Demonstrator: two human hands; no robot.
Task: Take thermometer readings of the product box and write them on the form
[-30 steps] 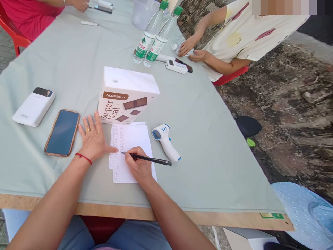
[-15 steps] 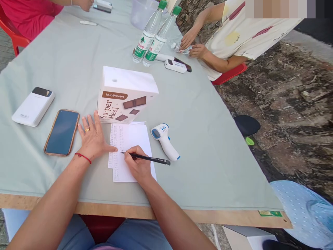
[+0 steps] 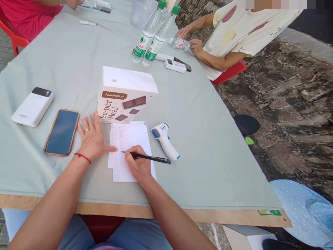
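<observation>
In the head view, my right hand (image 3: 137, 163) pinches a black pen (image 3: 153, 158), its tip at the written column on a white sheet of paper (image 3: 137, 139). Rows of small handwriting run down the sheet's left side, and a second paper edge shows beneath it. My left hand (image 3: 93, 137) lies flat with fingers spread, the thumb on the paper's left edge. Its fingertips are by the lower left corner of a white NutriMotion box (image 3: 130, 81) standing behind the paper. Left of that hand lies a smartphone (image 3: 61, 132); right of the paper is a white-and-blue infrared thermometer (image 3: 165, 140).
A white power bank (image 3: 32, 109) lies far left. Two water bottles (image 3: 149, 38) stand behind the box, near a small white device (image 3: 175, 66) and a clear plastic tub (image 3: 142, 14). Across the table, a person's hands (image 3: 196, 45) touch a clear bottle (image 3: 181, 44). Another person's hand shows at top left.
The pen tip has shifted very slightly right; my left hand is still. Across the table, the person's hands have moved apart around the clear bottle. The hand at top left has moved left.
</observation>
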